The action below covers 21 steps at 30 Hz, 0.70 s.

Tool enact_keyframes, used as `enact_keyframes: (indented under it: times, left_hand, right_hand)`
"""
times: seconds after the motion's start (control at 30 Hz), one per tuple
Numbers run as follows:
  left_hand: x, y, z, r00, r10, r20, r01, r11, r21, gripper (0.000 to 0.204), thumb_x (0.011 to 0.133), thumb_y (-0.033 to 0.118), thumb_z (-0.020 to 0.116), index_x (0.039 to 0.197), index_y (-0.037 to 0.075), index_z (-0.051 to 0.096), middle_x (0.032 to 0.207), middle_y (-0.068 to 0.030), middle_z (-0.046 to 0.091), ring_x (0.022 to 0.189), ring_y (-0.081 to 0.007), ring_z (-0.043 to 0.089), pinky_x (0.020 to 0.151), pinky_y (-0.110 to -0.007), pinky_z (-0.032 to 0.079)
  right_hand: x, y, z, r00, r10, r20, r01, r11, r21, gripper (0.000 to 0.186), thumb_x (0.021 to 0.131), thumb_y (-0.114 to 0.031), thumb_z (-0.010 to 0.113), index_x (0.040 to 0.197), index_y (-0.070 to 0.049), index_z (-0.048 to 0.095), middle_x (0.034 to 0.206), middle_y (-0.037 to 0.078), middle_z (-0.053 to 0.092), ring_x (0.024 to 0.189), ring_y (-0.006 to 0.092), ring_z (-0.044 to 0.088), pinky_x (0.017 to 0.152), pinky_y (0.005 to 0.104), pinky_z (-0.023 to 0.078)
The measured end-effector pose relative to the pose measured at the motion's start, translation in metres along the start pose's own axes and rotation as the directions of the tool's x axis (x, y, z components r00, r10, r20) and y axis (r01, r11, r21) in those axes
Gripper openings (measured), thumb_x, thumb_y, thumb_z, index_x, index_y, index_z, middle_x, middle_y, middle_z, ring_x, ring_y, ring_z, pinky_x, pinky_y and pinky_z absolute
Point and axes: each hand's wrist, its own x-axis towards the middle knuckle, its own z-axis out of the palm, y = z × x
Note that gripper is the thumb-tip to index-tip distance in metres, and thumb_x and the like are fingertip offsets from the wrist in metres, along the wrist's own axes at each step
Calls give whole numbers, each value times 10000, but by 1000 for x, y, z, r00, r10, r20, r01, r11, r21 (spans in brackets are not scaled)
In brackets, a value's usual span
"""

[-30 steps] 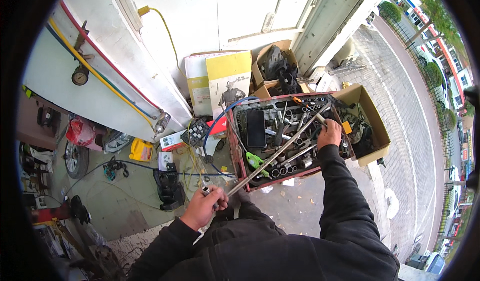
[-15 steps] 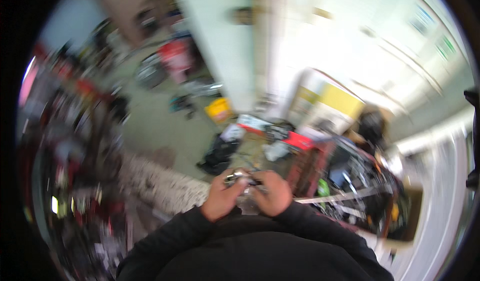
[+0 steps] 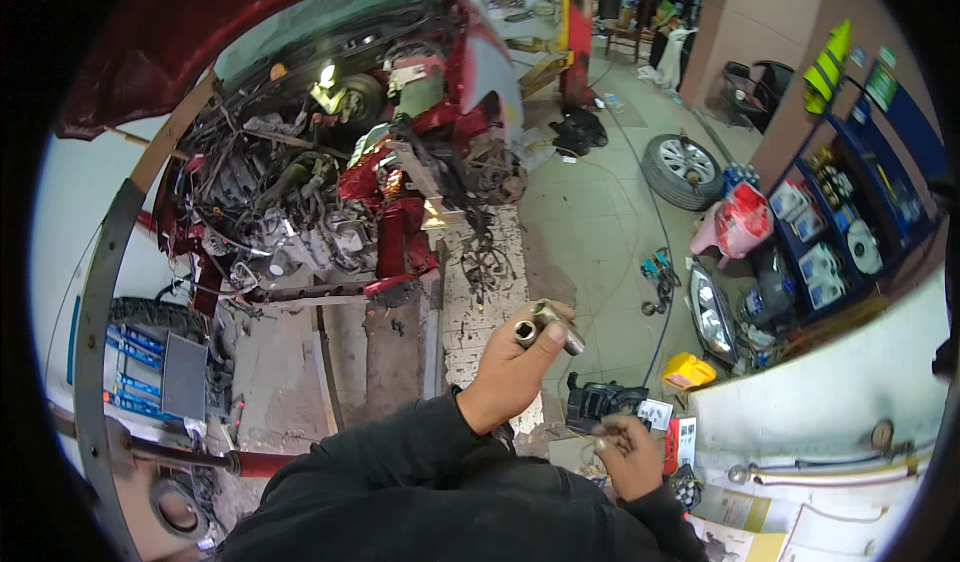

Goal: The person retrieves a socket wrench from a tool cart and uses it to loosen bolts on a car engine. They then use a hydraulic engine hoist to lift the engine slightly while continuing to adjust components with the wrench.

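Observation:
My left hand is raised in front of me and closed round two short metal sockets. One deep socket shows its hollow end, while the other socket lies across under my fingertips and thumb. Lower and to the right is my right hand, its fingers loosely bent and apart, with nothing visible in it. Beyond my left hand, at the upper left, stands a red car with its hood up and its front stripped, baring the engine.
At right are a wheel, a headlight, a yellow jug and a blue shelf of containers. A black car part lies past my right hand. A blue hose crosses the floor. A metal post rises at left.
My view has swung left from the wall and parts box to the car. My hands were together around shiny metal pieces; now they are apart, the sockets in my left.

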Motion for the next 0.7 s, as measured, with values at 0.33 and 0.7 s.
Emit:
enact_keyframes:
  times: [0.33, 0.7]
  left_hand:
    - [128, 41, -94, 977, 211, -11, -196, 924, 328, 301, 1055, 228, 686, 1279, 28, 699, 1269, -140, 640, 1237, -235, 601, 1052, -399, 487]
    - [239, 173, -374, 626, 606, -491, -164, 718, 676, 214, 1056, 195, 707, 1136, -3, 727, 930, -19, 740, 832, -94, 629, 749, -296, 527]
  right_hand:
    - [233, -142, 134, 949, -223, 224, 184, 966, 180, 232, 1002, -61, 680, 1211, 28, 635, 1087, 83, 710, 975, 177, 667, 849, 331, 544]
    - [340, -153, 126, 905, 26, 425, -61, 996, 69, 95, 984, -79, 675, 1010, -25, 601, 814, 29, 623, 716, 121, 609, 664, 301, 493]
